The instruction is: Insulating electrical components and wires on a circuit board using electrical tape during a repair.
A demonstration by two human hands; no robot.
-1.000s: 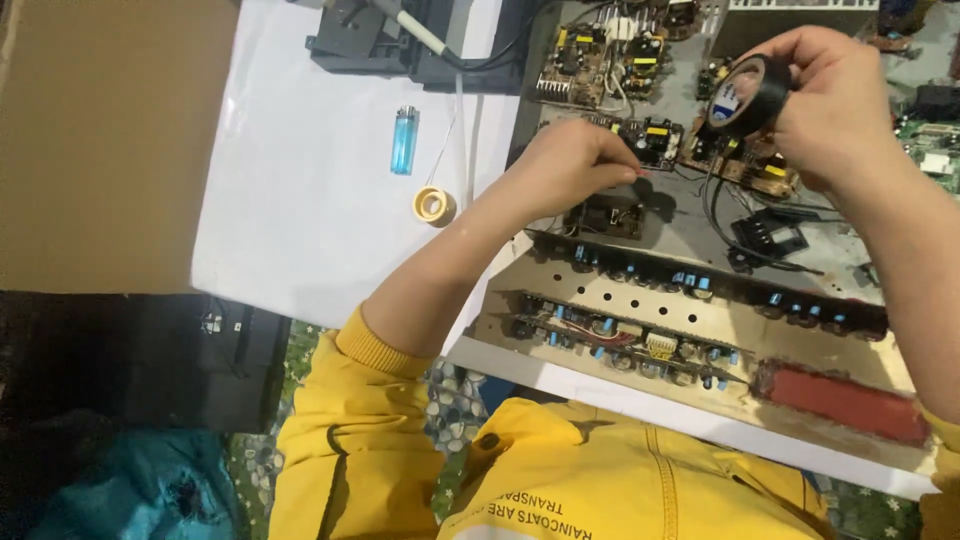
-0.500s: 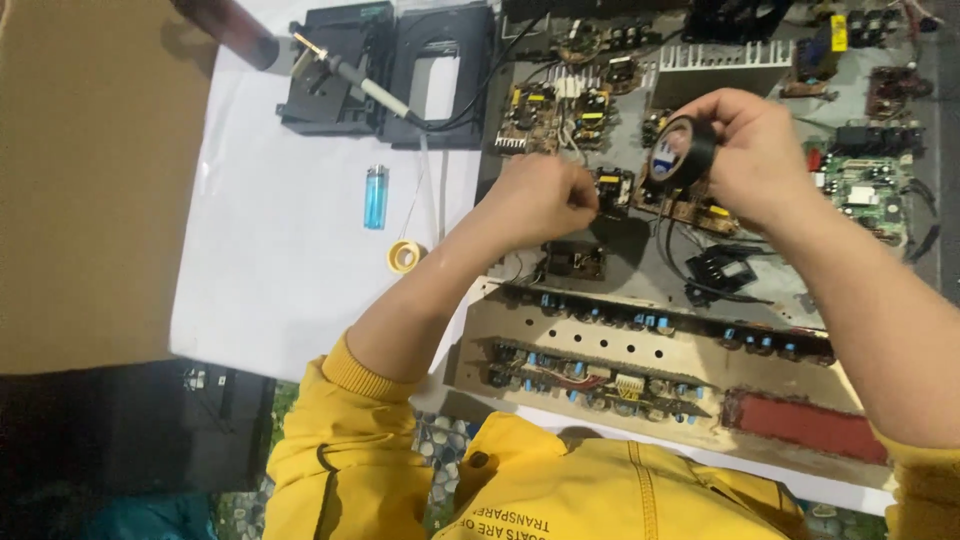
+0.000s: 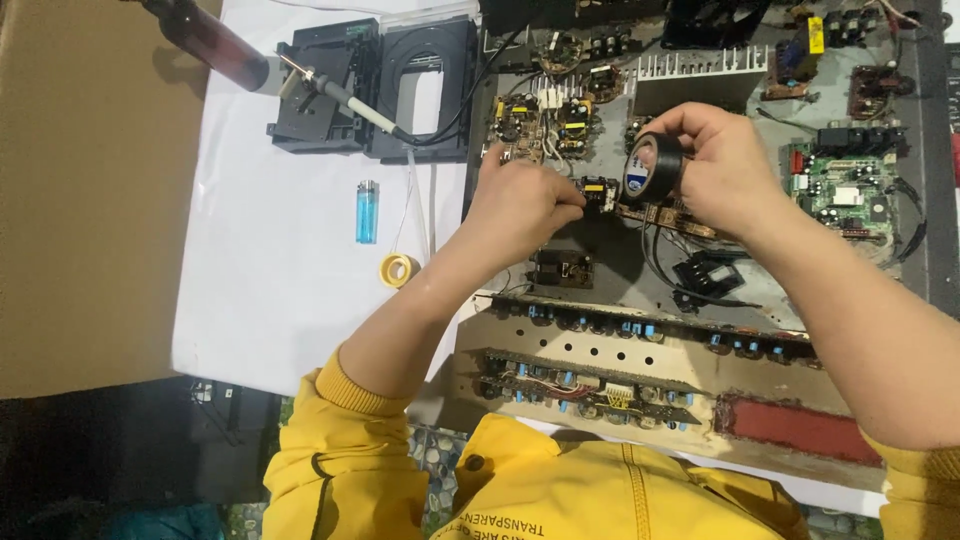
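The black tape roll, pinched in the right hand, is now raised nearer the left hand, whose grip is pressed together on a small circuit board; white paper covers the bench.

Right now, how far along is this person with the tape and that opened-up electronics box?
Already done: the chassis lies open, its boards bare. In hand: the right hand holds a black tape roll, and the left hand pinches at a small board beside it; whether a strip is pulled out, I cannot tell. Left: no taped wire shows yet. The soldering iron, blue lighter and small yellowish roll lie aside on the white sheet.
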